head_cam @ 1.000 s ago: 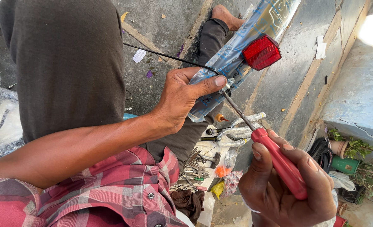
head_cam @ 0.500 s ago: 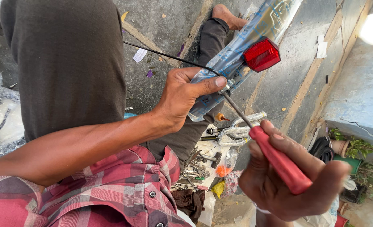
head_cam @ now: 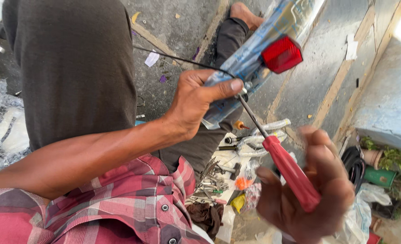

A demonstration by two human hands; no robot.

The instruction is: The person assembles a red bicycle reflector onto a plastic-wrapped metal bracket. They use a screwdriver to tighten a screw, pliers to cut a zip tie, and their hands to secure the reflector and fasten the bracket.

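Right hand point(head_cam: 306, 190), lower right of frame, fingers curled round the smooth red handle of a screwdriver point(head_cam: 291, 174), its thin steel shaft running up to centre. Left hand point(head_cam: 200, 101) clamps a glossy, plastic-wrapped blue mudguard point(head_cam: 254, 54) bearing a square red reflector point(head_cam: 282, 54) at upper centre. Below: rough grey concrete floor point(head_cam: 327, 68), scattered metal tools point(head_cam: 214, 180), another person's dark trousers point(head_cam: 74, 68) filling upper left.

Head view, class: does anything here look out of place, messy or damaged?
Small tools lie scattered loose on the ground below the hands, beside a crumpled brown rag. The part's plastic wrap looks wrinkled. Otherwise the left hand and right hand with the screwdriver look orderly.
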